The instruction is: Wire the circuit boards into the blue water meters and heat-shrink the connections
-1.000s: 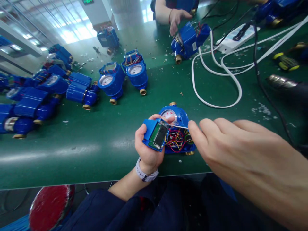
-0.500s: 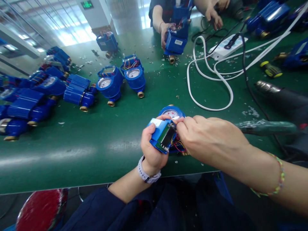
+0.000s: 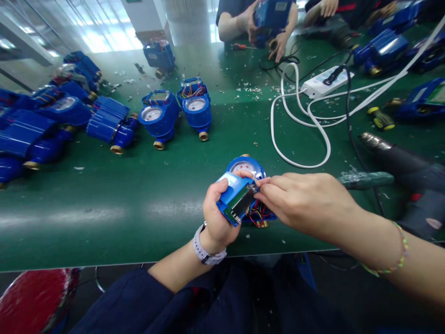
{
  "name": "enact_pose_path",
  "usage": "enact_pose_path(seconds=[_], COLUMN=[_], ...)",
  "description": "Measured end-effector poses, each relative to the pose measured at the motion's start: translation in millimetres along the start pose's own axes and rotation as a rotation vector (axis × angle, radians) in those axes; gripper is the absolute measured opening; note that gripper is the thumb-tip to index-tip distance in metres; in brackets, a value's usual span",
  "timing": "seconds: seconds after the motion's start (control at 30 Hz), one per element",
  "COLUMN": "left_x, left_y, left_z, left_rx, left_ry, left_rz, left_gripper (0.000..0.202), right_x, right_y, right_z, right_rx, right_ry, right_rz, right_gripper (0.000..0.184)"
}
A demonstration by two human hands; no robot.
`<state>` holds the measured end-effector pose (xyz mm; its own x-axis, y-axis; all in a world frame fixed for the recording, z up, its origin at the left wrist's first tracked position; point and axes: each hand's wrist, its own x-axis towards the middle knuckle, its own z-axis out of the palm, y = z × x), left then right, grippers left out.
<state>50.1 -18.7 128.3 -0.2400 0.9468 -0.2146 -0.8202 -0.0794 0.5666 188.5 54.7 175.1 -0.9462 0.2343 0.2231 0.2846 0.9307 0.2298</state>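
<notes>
My left hand (image 3: 220, 211) is wrapped round a blue plastic cover (image 3: 231, 188) that is tilted so its inner side shows. Inside it sits a green circuit board (image 3: 239, 204) with a dark display part. Behind and below the cover stands a blue water meter (image 3: 247, 163) with a round dial and brass ends; red, yellow and black wires (image 3: 257, 211) run from its open body. My right hand (image 3: 295, 197) pinches at the cover's upper right corner, by the board's edge. What its fingertips hold, if anything, is hidden.
Several blue water meters (image 3: 158, 116) stand and lie to the left. On the right are a white power strip (image 3: 327, 82) with looped cable, a screwdriver (image 3: 380, 118) and a heat gun (image 3: 385, 150). Across the green table (image 3: 139, 185), a co-worker's hands (image 3: 248, 23) hold another meter.
My hands keep their grip on the cover, with the right fingers slightly shifted at its corner. Across the table, the co-worker has lifted and turned the other meter. The camera view has shifted slightly.
</notes>
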Motion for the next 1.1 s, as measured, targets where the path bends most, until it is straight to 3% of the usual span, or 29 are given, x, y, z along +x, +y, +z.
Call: enact_pose_path(seconds=[0.37,0.57,0.83,1.03,1.1], left_x=[-2.8,-1.6,1.5,-1.1,0.5], left_y=[-4.8,-2.0,-1.0,-3.9,-1.7], left_z=[1.2,-1.9,-3.7,0.2,0.3], left_rx=[-0.126,-0.144,-0.208,-0.142,-0.138], left_ry=[0.102,0.154,0.105,0.089,0.067], left_rz=[-0.037,-0.121,-0.170,-0.013,-0.016], left_gripper=[0.037,0.035,0.034,0.033,0.034], right_x=[-6.6,-7.6,-6.5,-3.4,-3.4], right_y=[-19.5,-14.3,-11.3,-21.7,-24.0], right_z=[7.2,9.9,9.2,17.0,15.4], right_rx=[-0.113,-0.071,-0.060,-0.087,0.034], right_ry=[0.131,0.160,0.201,0.151,0.183], right_rz=[0.090,0.032,-0.023,0.133,0.233], right_gripper=[0.017,0.023,0.028,0.025,0.029])
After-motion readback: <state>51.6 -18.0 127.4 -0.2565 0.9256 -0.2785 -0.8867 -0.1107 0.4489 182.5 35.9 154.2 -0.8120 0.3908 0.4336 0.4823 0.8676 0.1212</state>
